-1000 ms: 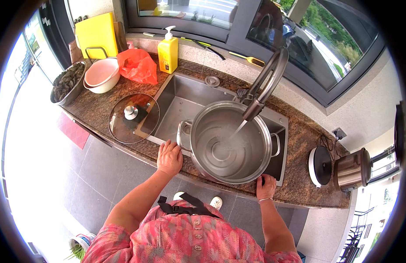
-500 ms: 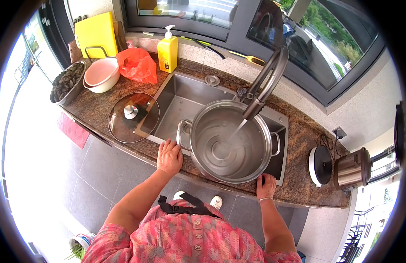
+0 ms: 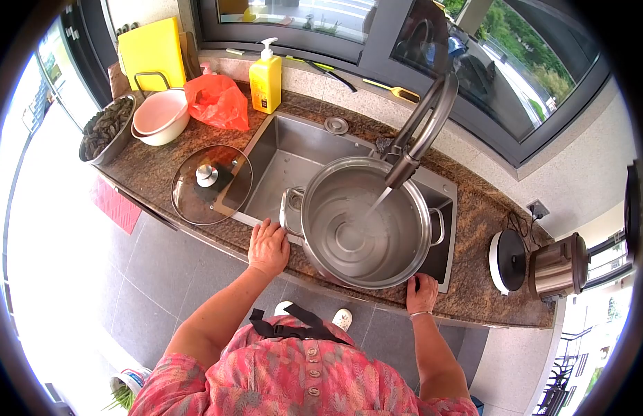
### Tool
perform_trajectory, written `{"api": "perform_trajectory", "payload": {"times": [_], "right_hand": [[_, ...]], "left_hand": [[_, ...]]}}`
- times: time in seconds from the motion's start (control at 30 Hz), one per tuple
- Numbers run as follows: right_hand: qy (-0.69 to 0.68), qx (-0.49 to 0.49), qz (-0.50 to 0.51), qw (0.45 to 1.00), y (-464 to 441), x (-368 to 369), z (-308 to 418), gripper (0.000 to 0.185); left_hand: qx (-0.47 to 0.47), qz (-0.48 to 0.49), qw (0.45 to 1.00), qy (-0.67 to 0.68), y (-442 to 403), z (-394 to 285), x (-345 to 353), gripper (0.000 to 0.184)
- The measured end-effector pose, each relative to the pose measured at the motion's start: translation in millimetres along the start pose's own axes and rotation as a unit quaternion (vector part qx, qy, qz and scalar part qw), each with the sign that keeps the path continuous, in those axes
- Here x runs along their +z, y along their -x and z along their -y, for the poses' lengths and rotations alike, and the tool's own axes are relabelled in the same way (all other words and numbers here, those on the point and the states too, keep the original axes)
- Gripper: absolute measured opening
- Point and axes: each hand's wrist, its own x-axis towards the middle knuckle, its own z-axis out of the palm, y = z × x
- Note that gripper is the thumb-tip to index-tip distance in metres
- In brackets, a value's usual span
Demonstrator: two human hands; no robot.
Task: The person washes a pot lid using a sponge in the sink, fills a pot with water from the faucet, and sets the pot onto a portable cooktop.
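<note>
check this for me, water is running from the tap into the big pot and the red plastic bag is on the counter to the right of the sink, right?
Not quite: the head view shows the red plastic bag on the counter to the left of the sink.

And nothing legible here, folks: the dark print on the yellow pump bottle (image 3: 266, 84) at the far side stays too small to read, the coloured markings on the near-left white container (image 3: 132, 378) too blurred.
</note>
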Motion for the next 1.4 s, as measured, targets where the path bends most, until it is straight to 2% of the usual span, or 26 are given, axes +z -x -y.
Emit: {"api": "perform_trajectory", "payload": {"times": [1.4], "right_hand": [[0.010, -0.014, -0.008, 1.000, -1.0, 0.6, 0.0, 0.021]], "left_hand": [[-0.004, 0.004, 1.000, 0.011, -0.3, -1.1, -3.2, 0.030]]}}
